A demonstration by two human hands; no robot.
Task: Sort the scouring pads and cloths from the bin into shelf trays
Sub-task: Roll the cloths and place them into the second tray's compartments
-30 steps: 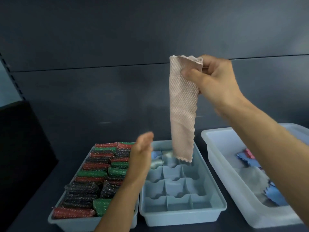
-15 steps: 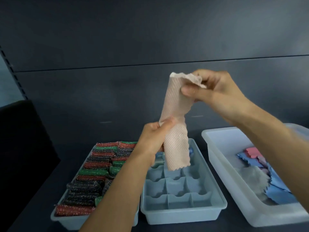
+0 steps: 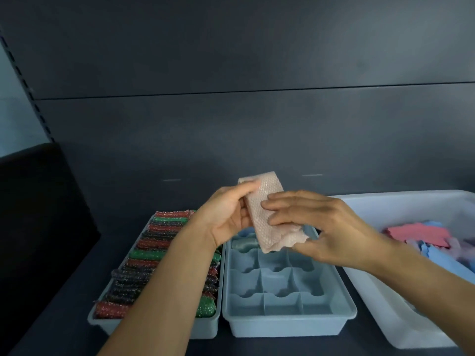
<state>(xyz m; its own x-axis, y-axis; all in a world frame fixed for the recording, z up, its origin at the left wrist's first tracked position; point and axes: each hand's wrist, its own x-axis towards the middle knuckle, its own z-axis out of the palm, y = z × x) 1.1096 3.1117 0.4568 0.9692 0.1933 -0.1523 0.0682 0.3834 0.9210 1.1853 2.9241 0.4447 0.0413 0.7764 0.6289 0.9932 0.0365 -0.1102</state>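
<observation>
As left hand [image 3: 226, 222] grips cloth [image 3: 268, 188], right hand [image 3: 329, 227] pinches.

Three containers are carried side by side on a dark shelf [image 3: 64, 317]: at the left a pale blue tray [image 3: 99, 322] packed with red, green and black scouring pads [image 3: 154, 253], just beside it a divided blue tray [image 3: 288, 326], and at the right, slightly apart, a white bin [image 3: 385, 317] in which cloths [image 3: 421, 235] are held
</observation>
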